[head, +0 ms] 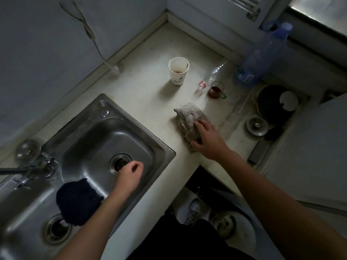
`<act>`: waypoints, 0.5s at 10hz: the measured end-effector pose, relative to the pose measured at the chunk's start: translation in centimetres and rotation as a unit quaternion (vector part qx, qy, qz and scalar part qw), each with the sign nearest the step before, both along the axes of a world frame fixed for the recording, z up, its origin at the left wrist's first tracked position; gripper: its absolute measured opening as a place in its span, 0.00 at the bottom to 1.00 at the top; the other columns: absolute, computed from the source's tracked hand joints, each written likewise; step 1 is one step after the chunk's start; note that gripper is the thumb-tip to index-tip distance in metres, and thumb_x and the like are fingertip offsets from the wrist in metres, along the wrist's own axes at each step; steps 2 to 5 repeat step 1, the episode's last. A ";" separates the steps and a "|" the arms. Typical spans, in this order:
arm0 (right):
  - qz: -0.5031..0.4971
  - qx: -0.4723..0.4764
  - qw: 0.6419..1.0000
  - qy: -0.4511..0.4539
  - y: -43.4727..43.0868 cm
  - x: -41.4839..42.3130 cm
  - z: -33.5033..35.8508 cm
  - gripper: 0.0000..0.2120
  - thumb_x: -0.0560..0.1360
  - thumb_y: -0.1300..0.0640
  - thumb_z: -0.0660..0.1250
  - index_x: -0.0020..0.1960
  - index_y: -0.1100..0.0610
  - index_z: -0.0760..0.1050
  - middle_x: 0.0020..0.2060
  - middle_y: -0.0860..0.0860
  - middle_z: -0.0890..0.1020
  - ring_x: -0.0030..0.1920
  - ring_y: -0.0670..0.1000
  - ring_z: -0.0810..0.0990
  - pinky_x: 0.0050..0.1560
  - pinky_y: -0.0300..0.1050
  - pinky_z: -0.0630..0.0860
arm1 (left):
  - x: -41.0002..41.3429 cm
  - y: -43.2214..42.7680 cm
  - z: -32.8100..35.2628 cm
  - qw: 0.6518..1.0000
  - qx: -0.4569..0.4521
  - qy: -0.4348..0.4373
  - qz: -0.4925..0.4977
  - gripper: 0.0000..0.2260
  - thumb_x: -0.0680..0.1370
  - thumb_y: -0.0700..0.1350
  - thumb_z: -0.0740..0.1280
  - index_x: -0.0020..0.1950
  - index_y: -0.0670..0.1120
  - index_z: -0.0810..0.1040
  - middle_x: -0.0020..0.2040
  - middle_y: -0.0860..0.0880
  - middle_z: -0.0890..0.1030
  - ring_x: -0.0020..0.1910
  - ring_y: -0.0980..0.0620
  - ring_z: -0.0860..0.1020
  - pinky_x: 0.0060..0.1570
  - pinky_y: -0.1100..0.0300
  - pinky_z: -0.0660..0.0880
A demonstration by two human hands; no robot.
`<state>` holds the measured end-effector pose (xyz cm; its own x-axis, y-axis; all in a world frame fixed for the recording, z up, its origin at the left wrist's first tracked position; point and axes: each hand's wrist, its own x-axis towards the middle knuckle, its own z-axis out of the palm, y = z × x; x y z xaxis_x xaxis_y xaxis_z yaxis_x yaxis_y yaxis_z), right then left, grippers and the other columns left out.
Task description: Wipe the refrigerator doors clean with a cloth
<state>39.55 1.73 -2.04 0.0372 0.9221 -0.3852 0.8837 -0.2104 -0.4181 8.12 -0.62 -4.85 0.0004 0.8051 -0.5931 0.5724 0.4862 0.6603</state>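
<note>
Cloth (189,119), grey and dirty, is pressed flat on the counter (150,87) by the spread right hand (206,137), at 3 o'clock from the sink (142,128). An S is seen on the paper cup (178,72) at 12 o'clock. The left hand (129,173) is held loosely curled, empty.

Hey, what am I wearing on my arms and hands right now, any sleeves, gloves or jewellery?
The left hand and right hand are ungloved, and both arms are bare to the frame's edge, with no sleeves in view. No watch, bracelet or ring shows, though the dim light could hide something small.
</note>
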 end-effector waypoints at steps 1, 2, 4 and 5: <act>-0.032 -0.001 0.999 0.038 -0.9 0.3 1.6 0.34 0.79 0.49 0.69 0.81 0.55 0.61 0.80 0.55 0.62 0.79 0.59 0.61 0.79 0.54 0.62 | 0.1 -0.8 -0.2 1.000 -0.003 -0.009 -0.016 0.09 0.81 0.45 0.65 0.41 0.55 0.79 0.44 0.46 0.84 0.45 0.41 0.83 0.53 0.43 0.79; -0.032 -0.001 0.999 0.038 -0.9 0.3 1.6 0.34 0.79 0.49 0.69 0.81 0.55 0.61 0.80 0.55 0.62 0.79 0.59 0.61 0.79 0.54 0.62 | 0.1 -0.8 -0.2 1.000 -0.003 -0.009 -0.016 0.09 0.81 0.45 0.65 0.41 0.55 0.79 0.44 0.46 0.84 0.45 0.41 0.83 0.53 0.43 0.79; -0.032 -0.001 0.999 0.038 -0.9 0.3 1.6 0.34 0.79 0.49 0.69 0.81 0.55 0.61 0.80 0.55 0.62 0.79 0.59 0.61 0.79 0.54 0.62 | 0.1 -0.8 -0.2 1.000 -0.003 -0.009 -0.016 0.09 0.81 0.45 0.65 0.41 0.55 0.79 0.44 0.46 0.84 0.45 0.41 0.83 0.53 0.43 0.79; -0.032 -0.001 0.999 0.038 -0.9 0.3 1.6 0.34 0.79 0.49 0.69 0.81 0.55 0.61 0.80 0.55 0.62 0.79 0.59 0.61 0.79 0.54 0.62 | 0.1 -0.8 -0.2 1.000 -0.003 -0.009 -0.016 0.09 0.81 0.45 0.65 0.41 0.55 0.79 0.44 0.46 0.84 0.45 0.41 0.83 0.53 0.43 0.79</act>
